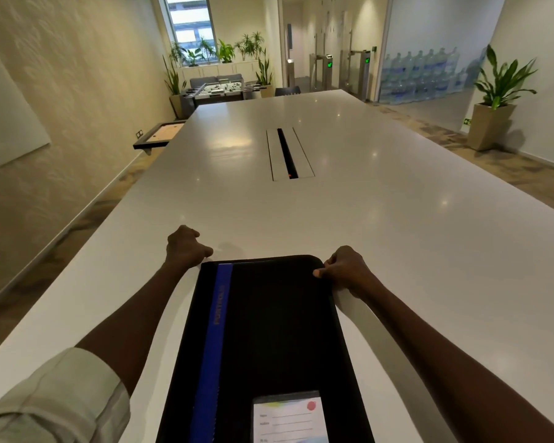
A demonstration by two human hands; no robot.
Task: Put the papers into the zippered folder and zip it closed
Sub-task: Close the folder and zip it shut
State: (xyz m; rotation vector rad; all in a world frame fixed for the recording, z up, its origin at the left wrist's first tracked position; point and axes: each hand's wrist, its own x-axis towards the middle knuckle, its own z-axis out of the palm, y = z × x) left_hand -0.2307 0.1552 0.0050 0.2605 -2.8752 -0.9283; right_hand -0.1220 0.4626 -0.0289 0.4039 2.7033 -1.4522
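Note:
A black zippered folder [269, 330] with a blue stripe and a name card in a clear pocket lies closed flat on the white table [397, 203], right in front of me. My left hand [186, 246] is curled at the folder's far left corner, thumb at the edge; what it pinches is too small to see. My right hand [343, 268] grips the far right corner, thumb on top. No loose papers are in sight.
A cable slot [287, 153] runs along the middle of the long table. Potted plants, a foosball table [218, 89] and turnstiles stand beyond the far end. Floor drops away on both sides of the table.

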